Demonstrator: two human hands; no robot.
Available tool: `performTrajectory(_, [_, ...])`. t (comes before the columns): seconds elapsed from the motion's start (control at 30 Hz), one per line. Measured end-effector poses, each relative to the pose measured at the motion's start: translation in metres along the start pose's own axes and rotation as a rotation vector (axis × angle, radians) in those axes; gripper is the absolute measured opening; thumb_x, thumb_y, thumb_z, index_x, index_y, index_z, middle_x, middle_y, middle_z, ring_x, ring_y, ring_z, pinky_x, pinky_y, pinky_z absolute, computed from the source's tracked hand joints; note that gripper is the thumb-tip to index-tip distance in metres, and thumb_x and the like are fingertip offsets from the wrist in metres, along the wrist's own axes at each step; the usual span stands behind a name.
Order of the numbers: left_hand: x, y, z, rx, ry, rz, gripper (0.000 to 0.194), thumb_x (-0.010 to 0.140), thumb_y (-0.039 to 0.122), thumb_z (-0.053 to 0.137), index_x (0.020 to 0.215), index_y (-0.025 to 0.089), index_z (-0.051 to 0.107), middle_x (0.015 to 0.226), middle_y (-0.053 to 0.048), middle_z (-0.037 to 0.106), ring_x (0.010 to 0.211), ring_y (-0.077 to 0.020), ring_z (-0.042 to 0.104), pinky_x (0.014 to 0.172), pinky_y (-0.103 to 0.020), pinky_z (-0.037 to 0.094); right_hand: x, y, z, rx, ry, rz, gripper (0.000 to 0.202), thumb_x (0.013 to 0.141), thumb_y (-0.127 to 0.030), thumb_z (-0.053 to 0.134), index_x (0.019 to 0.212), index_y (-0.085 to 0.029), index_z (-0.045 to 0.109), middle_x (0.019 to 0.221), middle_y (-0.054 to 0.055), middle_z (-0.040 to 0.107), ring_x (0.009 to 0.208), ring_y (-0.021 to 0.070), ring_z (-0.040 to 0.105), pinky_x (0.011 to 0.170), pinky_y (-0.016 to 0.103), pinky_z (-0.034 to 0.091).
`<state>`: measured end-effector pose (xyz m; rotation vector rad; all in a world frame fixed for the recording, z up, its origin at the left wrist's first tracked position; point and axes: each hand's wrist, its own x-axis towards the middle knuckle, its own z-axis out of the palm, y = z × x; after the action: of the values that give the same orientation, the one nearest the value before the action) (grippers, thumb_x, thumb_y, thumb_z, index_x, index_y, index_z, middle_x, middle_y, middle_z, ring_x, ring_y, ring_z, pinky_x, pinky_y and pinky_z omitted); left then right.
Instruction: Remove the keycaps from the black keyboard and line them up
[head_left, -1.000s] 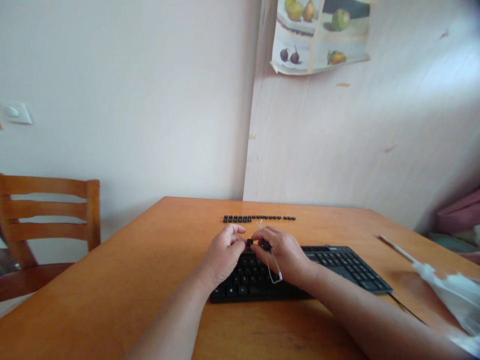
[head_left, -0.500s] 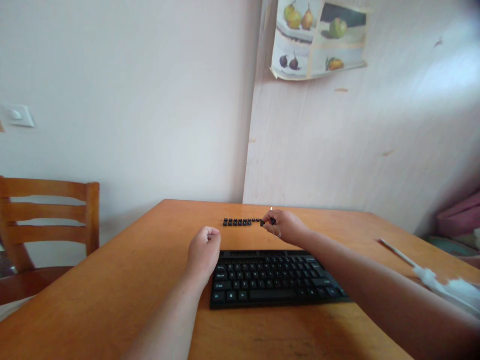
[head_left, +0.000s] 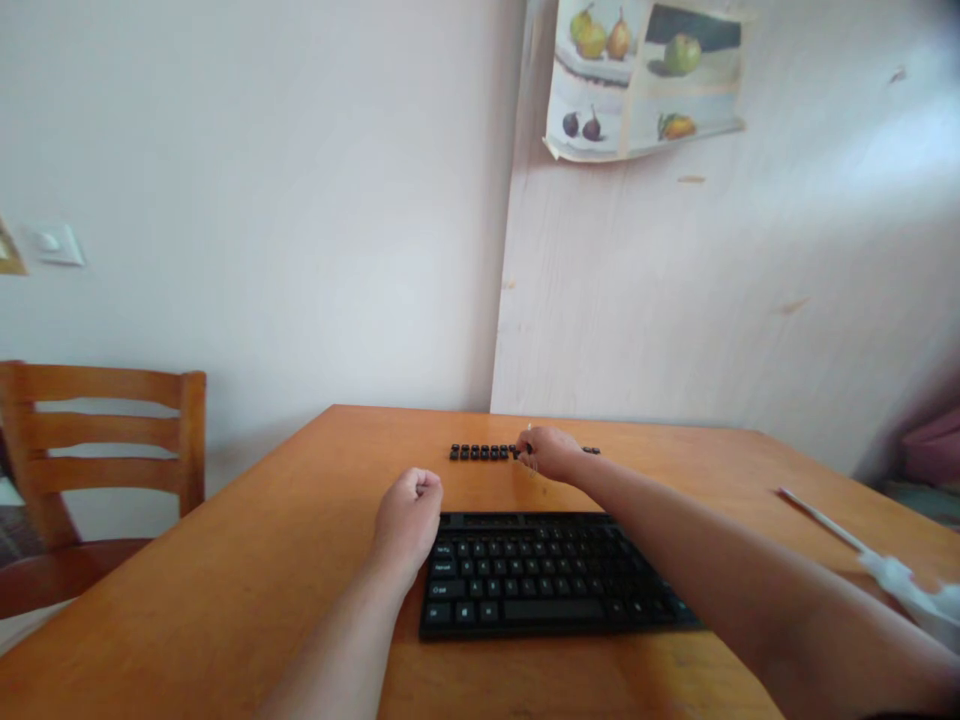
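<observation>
A black keyboard (head_left: 525, 577) lies on the wooden table, its upper rows dark and without visible caps in places. Behind it, small black keycaps (head_left: 480, 453) stand in two short rows. My right hand (head_left: 551, 452) reaches over the keyboard to the right part of these rows, fingers pinched at a black keycap (head_left: 516, 453); the fingertips partly hide it. My left hand (head_left: 410, 512) is closed beside the keyboard's upper left corner, and what it holds, if anything, is hidden.
A wooden chair (head_left: 112, 432) stands at the left. On the table's right lies a thin white stick (head_left: 823, 520) with crumpled white material (head_left: 904, 585). Fruit paintings (head_left: 645, 80) hang on the wall behind; a light switch (head_left: 58, 243) is at the left.
My right hand has moved slightly left and down to the keycap row, and more keycaps show to its right. The view has shifted a little. My left hand stays closed.
</observation>
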<state>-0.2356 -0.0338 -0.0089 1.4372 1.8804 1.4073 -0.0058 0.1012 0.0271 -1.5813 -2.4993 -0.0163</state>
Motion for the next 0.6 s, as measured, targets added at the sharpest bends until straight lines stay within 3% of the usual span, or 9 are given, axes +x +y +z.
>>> performTrajectory(0.6, [-0.0007, -0.0014, 0.0002, 0.043, -0.053, 0.006, 0.014, 0.079, 0.030, 0.052, 0.080, 0.021, 0.063, 0.084, -0.002, 0.070, 0.080, -0.0178, 0.063, 0.069, -0.026, 0.042, 0.0074, 0.0038, 0.0099, -0.066, -0.044, -0.021, 0.026, 0.085, -0.031, 0.055, 0.107, -0.026, 0.068, 0.107, 0.007, 0.069, 0.096, 0.0231, 0.063, 0.074, 0.030, 0.044])
